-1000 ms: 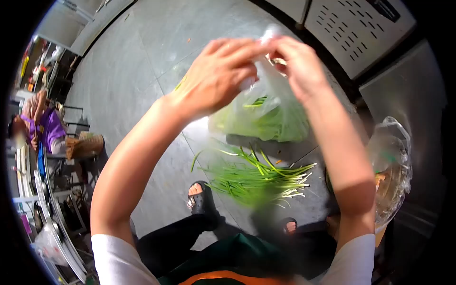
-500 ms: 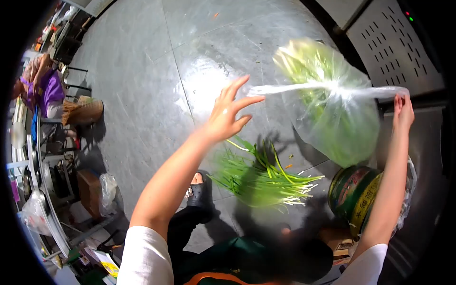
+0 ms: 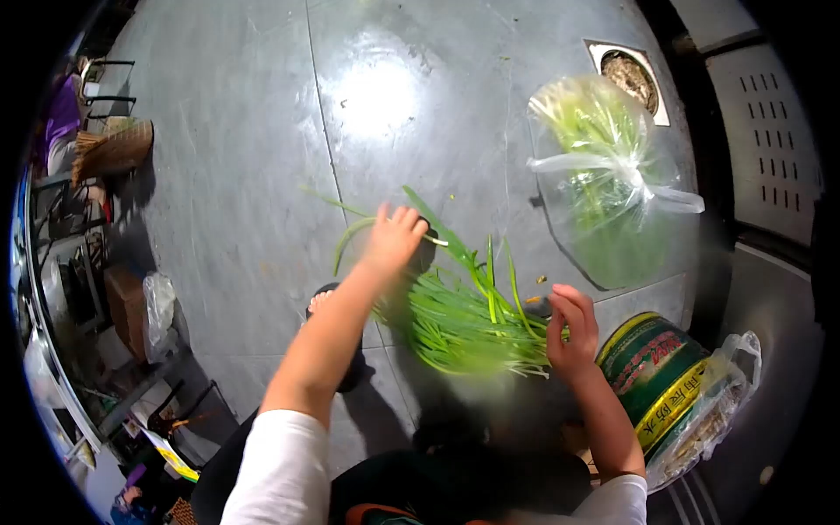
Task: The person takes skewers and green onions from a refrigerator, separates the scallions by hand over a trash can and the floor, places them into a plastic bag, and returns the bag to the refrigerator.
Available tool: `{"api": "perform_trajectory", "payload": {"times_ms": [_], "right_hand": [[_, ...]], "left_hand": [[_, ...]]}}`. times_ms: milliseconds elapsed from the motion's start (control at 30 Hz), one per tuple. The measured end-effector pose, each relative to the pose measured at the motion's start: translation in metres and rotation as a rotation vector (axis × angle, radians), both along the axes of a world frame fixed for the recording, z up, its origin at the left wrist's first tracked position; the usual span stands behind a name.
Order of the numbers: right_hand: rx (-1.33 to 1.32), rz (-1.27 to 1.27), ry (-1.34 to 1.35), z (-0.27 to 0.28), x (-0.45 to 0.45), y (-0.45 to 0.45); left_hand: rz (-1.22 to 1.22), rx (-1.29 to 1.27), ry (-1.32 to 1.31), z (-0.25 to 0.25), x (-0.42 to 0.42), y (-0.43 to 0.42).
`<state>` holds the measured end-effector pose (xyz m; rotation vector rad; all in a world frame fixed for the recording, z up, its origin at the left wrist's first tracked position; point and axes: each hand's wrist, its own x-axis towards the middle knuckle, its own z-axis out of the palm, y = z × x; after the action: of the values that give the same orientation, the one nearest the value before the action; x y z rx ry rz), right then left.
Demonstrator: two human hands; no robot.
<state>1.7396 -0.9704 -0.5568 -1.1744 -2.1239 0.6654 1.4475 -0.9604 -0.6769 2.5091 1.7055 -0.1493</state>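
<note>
A loose pile of green onions (image 3: 464, 319) lies on the grey floor between my hands, leaves to the left and white ends to the right. My left hand (image 3: 398, 238) is closed around a thin green onion stalk (image 3: 353, 229) at the pile's upper left; its pale end pokes out past the fingers. At the white ends of the pile is my right hand (image 3: 575, 332), fingers curled but parted from the thumb, with no stalk visibly gripped. A knotted clear plastic bag (image 3: 626, 232) of long green vegetables rests on the floor at upper right.
A green and yellow bucket (image 3: 652, 354) stands at right, with a plastic bag (image 3: 713, 407) over its rim. Beyond the knotted bag is a floor drain (image 3: 630, 74). Metal appliances (image 3: 770, 131) line the right side. At left are a broom (image 3: 114, 149), shelving and a seated person's purple clothing (image 3: 63, 114).
The knotted bag has been let go and now sits on the floor. Both hands have come down to the green onions, and my left hand has closed on a stalk.
</note>
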Motion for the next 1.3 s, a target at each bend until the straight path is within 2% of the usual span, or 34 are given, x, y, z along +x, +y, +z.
{"api": "perform_trajectory", "payload": {"times_ms": [33, 100, 133, 200, 233, 267, 300, 333, 367, 400, 433, 500, 533, 600, 633, 700, 767, 833, 900, 967, 1000, 1033, 1100, 1133, 1167, 1233, 1300], "right_hand": [[-0.014, 0.002, -0.001, -0.004, -0.001, -0.004], [-0.402, -0.118, 0.096, -0.012, -0.001, -0.010], [-0.410, -0.127, 0.088, -0.016, -0.004, -0.016], [-1.010, -0.188, 0.479, -0.029, -0.010, -0.031], [-1.040, -0.188, 0.430, -0.031, -0.007, -0.040], [-0.957, -0.183, 0.303, -0.034, 0.003, -0.050], [-0.871, -0.176, 0.176, -0.038, 0.015, -0.061], [-0.865, -0.208, 0.163, -0.041, 0.032, -0.070], [-0.825, -0.356, 0.073, -0.046, 0.051, -0.079], [-0.785, -0.498, -0.015, -0.051, 0.070, -0.087], [-0.782, -0.520, -0.020, -0.059, 0.090, -0.094], [-0.477, -0.565, -0.295, -0.080, 0.124, -0.100], [-0.477, -0.580, -0.295, -0.091, 0.132, -0.102], [-0.211, -0.534, -0.505, -0.111, 0.145, -0.097], [-0.207, -0.548, -0.502, -0.117, 0.152, -0.094], [-0.168, -0.435, -0.579, -0.123, 0.161, -0.094], [-0.119, -0.383, -0.546, -0.094, 0.156, -0.085], [-0.330, -0.182, 0.009, -0.058, 0.146, -0.077], [-0.267, -0.200, 0.025, -0.034, 0.135, -0.075], [-0.467, -0.478, 0.187, -0.029, 0.132, -0.080], [-0.551, -0.713, 0.370, -0.041, 0.131, -0.089], [-0.544, -0.720, 0.374, -0.054, 0.134, -0.101], [-0.696, -0.742, 0.186, -0.077, 0.139, -0.129], [-0.691, -0.514, -0.013, -0.084, 0.144, -0.140], [-0.611, -0.411, -0.140, -0.088, 0.142, -0.150], [-0.537, -0.335, -0.250, -0.094, 0.142, -0.159], [-0.626, -0.310, -0.143, -0.091, 0.141, -0.158]], "left_hand": [[0.002, -0.014, -0.001, 0.013, -0.004, -0.007], [-0.010, 0.064, -0.100, 0.042, -0.006, -0.024], [-0.015, 0.055, -0.109, 0.054, -0.002, -0.033], [0.001, 0.112, -0.194, 0.074, 0.010, -0.048], [0.062, 0.149, -0.228, 0.080, 0.010, -0.047], [0.189, 0.143, -0.087, 0.080, 0.006, -0.049], [0.281, 0.258, -0.029, 0.081, 0.002, -0.046], [0.476, 0.281, -0.095, 0.089, 0.001, -0.040], [0.604, 0.338, -0.213, 0.092, 0.000, -0.035], [0.619, 0.363, -0.314, 0.098, 0.010, -0.031], [0.636, 0.387, -0.411, 0.102, 0.019, -0.030], [0.412, 0.235, -0.470, 0.103, 0.057, -0.032], [0.291, 0.141, -0.534, 0.104, 0.084, -0.031], [0.088, -0.072, -0.610, 0.104, 0.143, -0.032], [0.010, -0.190, -0.620, 0.098, 0.168, -0.035], [-0.147, -0.226, -0.820, 0.068, 0.204, -0.041], [-0.187, -0.245, -0.882, 0.060, 0.228, -0.038], [-0.219, -0.277, -0.946, 0.065, 0.242, -0.034], [-0.274, -0.683, -0.516, 0.082, 0.251, -0.026], [-0.297, -0.679, -0.489, 0.070, 0.247, -0.028], [-0.301, -0.634, -0.484, 0.069, 0.242, -0.026], [-0.304, -0.585, -0.479, 0.068, 0.237, -0.025], [-0.323, -0.578, -0.502, 0.066, 0.228, -0.023], [-0.223, -0.647, -0.522, 0.065, 0.225, -0.022], [-0.122, -0.715, -0.541, 0.067, 0.223, -0.020], [-0.076, -0.785, -0.539, 0.066, 0.221, -0.020], [-0.154, -0.704, -0.729, 0.055, 0.218, -0.020]]}}
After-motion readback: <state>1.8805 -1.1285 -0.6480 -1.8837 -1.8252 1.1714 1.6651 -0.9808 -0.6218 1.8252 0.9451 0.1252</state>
